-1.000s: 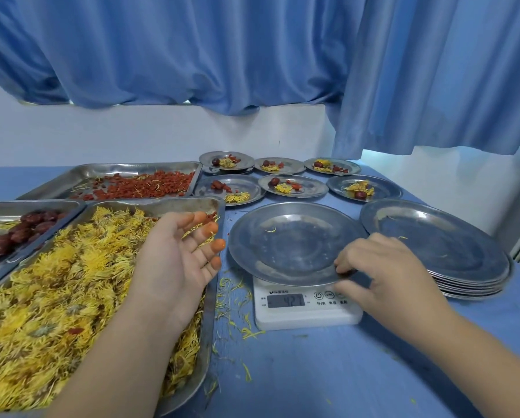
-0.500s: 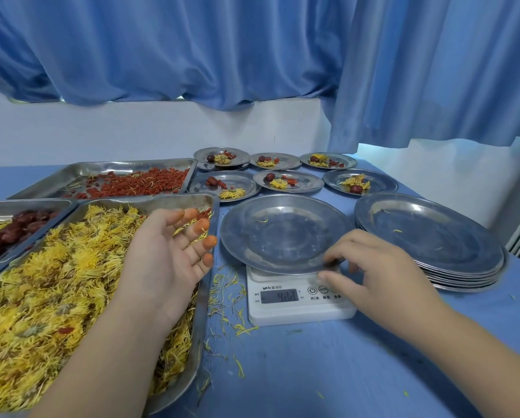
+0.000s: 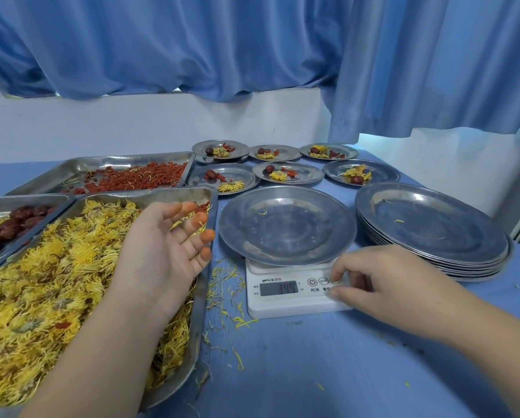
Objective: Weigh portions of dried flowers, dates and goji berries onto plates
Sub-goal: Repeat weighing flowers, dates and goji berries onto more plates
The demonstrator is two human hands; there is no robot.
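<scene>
An empty steel plate (image 3: pixel 286 224) sits on a white digital scale (image 3: pixel 286 297) whose display shows digits. My right hand (image 3: pixel 382 282) rests on the scale's front right corner, one fingertip on a button and the thumb at the scale's edge. My left hand (image 3: pixel 165 251) hovers palm-up with relaxed, orange-stained fingers over the tray of yellow dried flowers (image 3: pixel 41 285), holding nothing. A tray of red goji berries (image 3: pixel 132 179) lies behind it, and a tray of dark dates (image 3: pixel 8 227) is at the far left.
Several filled small plates (image 3: pixel 286 173) stand in two rows at the back. A stack of empty plates (image 3: pixel 430 227) sits right of the scale. Loose petals (image 3: pixel 225 285) litter the blue table between tray and scale. Blue curtains hang behind.
My right hand let go of the plate's rim and dropped to the scale's buttons. The display reading changed. My left hand stayed over the flower tray.
</scene>
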